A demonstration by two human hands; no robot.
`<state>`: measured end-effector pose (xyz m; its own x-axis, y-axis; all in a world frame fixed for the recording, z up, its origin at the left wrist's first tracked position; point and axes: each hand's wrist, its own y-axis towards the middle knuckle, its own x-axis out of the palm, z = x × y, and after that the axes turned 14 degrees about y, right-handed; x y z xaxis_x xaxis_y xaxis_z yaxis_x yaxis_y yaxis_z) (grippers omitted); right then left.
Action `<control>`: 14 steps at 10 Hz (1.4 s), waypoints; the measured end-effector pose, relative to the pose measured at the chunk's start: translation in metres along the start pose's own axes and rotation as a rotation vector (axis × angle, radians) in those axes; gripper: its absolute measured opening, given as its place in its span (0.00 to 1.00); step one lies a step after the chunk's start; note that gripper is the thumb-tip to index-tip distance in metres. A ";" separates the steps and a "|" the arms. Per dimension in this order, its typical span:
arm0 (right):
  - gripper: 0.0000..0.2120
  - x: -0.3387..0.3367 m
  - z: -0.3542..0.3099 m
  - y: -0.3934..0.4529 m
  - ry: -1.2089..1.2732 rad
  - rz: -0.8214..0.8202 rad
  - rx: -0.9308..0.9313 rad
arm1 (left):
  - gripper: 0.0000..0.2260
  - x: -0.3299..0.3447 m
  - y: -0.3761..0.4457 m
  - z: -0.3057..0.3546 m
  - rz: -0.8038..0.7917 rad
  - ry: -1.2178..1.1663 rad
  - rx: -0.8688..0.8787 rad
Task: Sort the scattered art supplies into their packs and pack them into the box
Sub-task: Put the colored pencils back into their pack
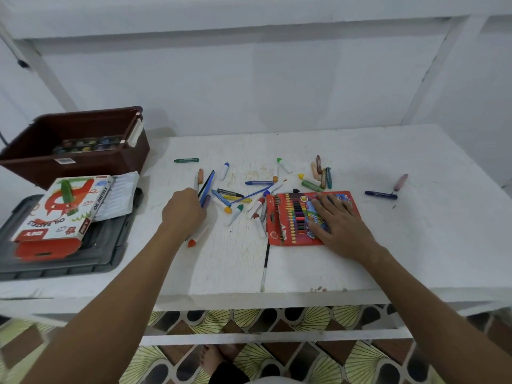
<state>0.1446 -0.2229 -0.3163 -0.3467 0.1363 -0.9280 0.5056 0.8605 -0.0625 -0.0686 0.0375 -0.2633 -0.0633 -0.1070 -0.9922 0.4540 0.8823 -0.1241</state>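
Right hand [336,223] lying flat, fingers spread, pressing red colored-pencil pack [293,220] onto white bench [415,245]. Left hand [183,210] curling around blue pencils [206,187] amid scattered crayons [259,183] at bench centre. Oil pastels box [59,210] resting on grey lid [83,259] at left, brown storage box [74,142] sitting open behind.

Far left: box [74,145] on the worktop [415,245]
Before it: pastel pack [59,212] lying on a lid [83,261]
Centre: loose crayons [249,189]
Right of centre: pencil pack [293,220], just before the crayons
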 end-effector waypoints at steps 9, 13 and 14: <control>0.32 -0.003 0.004 0.000 0.091 -0.001 -0.015 | 0.06 -0.031 -0.041 0.004 0.067 -0.013 0.444; 0.36 -0.018 0.032 -0.024 0.222 -0.019 0.038 | 0.05 0.003 -0.049 0.034 0.153 0.489 0.640; 0.33 -0.021 0.032 -0.030 0.272 0.016 0.039 | 0.05 0.000 -0.049 0.039 0.205 0.457 0.649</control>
<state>0.1624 -0.2672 -0.3064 -0.5352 0.2817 -0.7964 0.5413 0.8381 -0.0674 -0.0565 -0.0237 -0.2579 -0.2149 0.3486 -0.9123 0.9112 0.4078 -0.0588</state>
